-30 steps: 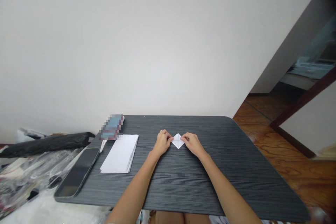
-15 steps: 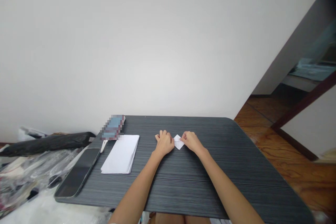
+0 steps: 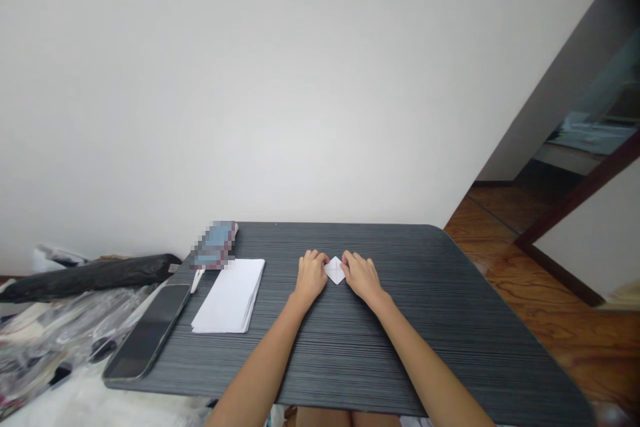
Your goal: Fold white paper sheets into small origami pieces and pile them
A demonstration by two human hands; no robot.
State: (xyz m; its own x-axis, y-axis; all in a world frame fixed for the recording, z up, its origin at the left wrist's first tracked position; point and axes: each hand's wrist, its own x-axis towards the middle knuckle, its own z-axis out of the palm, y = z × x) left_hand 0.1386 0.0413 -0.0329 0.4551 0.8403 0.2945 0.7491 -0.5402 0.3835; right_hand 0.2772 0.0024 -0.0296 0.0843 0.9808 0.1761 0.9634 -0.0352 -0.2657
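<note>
Pinching the paper (image 3: 335, 271) at its nine- and three-o'clock corners, your left hand (image 3: 312, 275) and right hand (image 3: 362, 275) should find it light, crease-prone.

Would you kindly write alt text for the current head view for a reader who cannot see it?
A person's left hand and right hand touch opposite sides of a small, diamond-shaped white paper on a dark table. To the left lie a paper stack, a phone and a pixelated object; a pale wall stands behind.

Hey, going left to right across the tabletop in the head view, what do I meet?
Dark phone, white paper stack, left hand, small folded paper, right hand.
</note>
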